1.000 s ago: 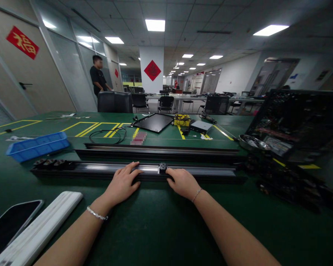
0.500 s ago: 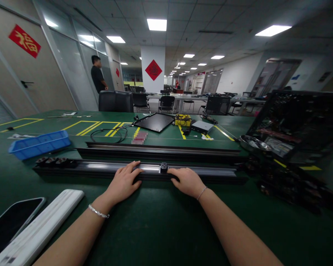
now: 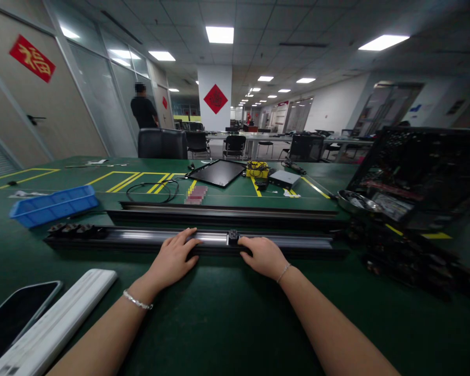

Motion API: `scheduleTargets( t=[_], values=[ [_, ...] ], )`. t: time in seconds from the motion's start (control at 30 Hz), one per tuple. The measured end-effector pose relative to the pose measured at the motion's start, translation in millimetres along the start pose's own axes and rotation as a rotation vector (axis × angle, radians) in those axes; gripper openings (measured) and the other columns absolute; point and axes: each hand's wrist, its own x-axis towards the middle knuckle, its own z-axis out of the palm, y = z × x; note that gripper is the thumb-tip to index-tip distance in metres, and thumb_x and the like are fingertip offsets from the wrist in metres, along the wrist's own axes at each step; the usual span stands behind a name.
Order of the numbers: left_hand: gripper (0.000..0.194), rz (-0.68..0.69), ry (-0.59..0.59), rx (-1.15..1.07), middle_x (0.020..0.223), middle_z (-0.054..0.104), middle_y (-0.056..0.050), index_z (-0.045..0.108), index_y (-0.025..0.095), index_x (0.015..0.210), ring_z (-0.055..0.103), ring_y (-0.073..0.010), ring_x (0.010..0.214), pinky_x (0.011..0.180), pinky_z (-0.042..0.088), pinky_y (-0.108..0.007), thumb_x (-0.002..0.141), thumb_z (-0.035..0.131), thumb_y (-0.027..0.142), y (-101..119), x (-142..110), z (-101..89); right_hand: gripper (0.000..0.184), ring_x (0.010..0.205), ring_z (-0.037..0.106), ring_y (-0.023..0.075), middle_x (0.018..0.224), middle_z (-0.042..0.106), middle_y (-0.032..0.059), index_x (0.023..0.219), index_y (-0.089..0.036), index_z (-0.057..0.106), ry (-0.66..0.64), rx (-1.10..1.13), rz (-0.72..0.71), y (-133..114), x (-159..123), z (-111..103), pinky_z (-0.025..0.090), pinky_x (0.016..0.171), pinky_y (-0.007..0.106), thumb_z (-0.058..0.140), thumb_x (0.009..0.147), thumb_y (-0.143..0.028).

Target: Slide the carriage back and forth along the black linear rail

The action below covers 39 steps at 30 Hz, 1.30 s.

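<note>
Left hand and right hand on a black aluminium linear rail, fingers curled over it either side of a small slider block, rail flat on the green bench, second rail just behind.

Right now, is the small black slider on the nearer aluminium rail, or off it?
On it: the black slider sits on the rail between the left hand and right hand.

The person's left hand and right hand are bare, as are the left forearm and right forearm. Just 2 pieces of jewellery show: a silver beaded bracelet, chunky and bright, on the left wrist, and a thin silver chain bracelet on the right wrist.
</note>
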Motion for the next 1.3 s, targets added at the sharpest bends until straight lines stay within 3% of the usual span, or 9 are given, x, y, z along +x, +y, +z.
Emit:
scheduleTargets(
  t=[0.47,0.83,1.3],
  values=[
    [0.038,-0.001,-0.006,-0.009,0.143,0.038,-0.005,0.054,0.029,0.117,0.036,-0.0265,0.129,0.101,0.031,-0.047,0.079,0.051,0.032,0.6,0.3,-1.5,0.02,0.074,0.059,0.0161,0.082,0.067,0.0032,0.095,-0.022,0.058,0.037,-0.019,0.046,-1.8,-1.1,0.8,0.036,0.068,0.027,0.045,0.082,-0.028],
    [0.037,0.002,-0.004,-0.003,0.143,0.038,-0.005,0.054,0.03,0.116,0.037,-0.0259,0.128,0.1,0.032,-0.047,0.08,0.051,0.031,1.3,0.1,-1.7,0.023,0.074,0.055,0.0156,0.08,0.064,0.0033,0.089,-0.021,0.061,0.101,-0.032,0.047,-1.7,0.3,4.2,0.034,0.069,0.026,0.041,0.078,-0.019],
    [0.038,0.005,-0.009,-0.015,0.143,0.038,-0.005,0.054,0.03,0.117,0.036,-0.0262,0.129,0.1,0.031,-0.047,0.08,0.051,0.032,0.3,0.4,-1.2,0.017,0.072,0.052,0.0151,0.075,0.064,0.0022,0.078,-0.021,0.06,0.181,-0.089,0.033,-3.4,0.5,9.3,0.032,0.068,0.028,0.042,0.08,-0.022]
  ],
)
